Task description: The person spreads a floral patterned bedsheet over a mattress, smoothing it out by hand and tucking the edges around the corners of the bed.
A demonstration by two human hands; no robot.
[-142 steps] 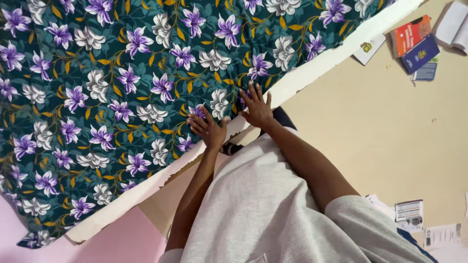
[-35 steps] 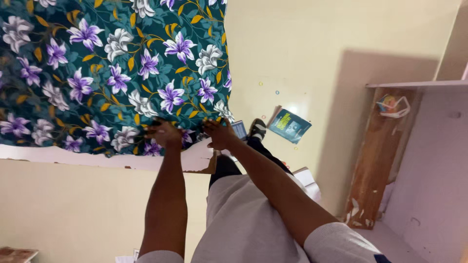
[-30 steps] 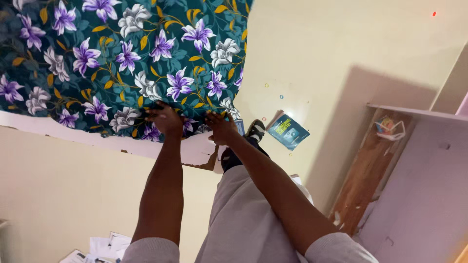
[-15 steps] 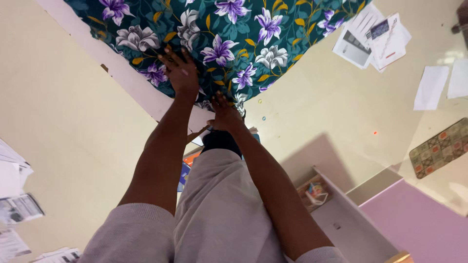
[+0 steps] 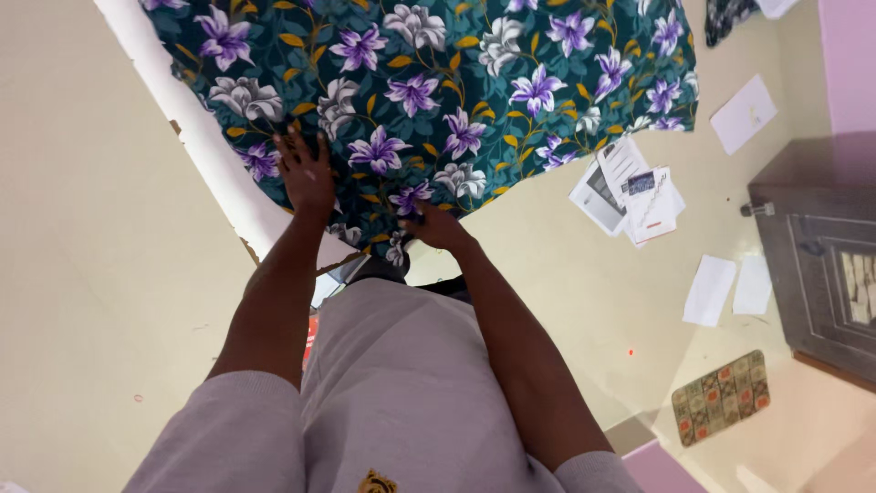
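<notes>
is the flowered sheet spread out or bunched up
Spread out: the flowered sheet lies flat, with the left hand and right hand pressing on it.

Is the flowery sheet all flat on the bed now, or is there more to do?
Mostly done: the sheet lies spread and fairly smooth over most of the mattress. In hand: the left hand presses flat on the sheet near the corner, and the right hand is at its near edge. Left: a white strip of mattress shows bare along one side, and the cloth by the hands looks rumpled.
</notes>
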